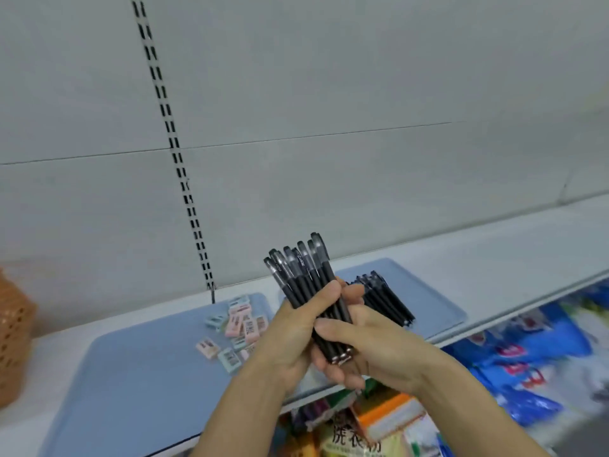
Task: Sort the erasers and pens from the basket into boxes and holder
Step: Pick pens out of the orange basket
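A bundle of several black pens [303, 278] stands nearly upright above the shelf's front edge, caps up. My left hand [296, 328] grips the bundle around its middle. My right hand [359, 344] wraps the lower part, with its palm under the pen ends. Behind my hands, more black pens [387, 296] lie in a pile on the right blue tray [435, 301]. Several pink and light blue erasers [242, 323] are scattered on the left blue tray [141, 367].
An orange mesh basket [13, 338] stands at the far left on the white shelf [494, 258]. A slotted upright [171, 140] runs up the back wall. Packaged goods [514, 354] fill the shelf below.
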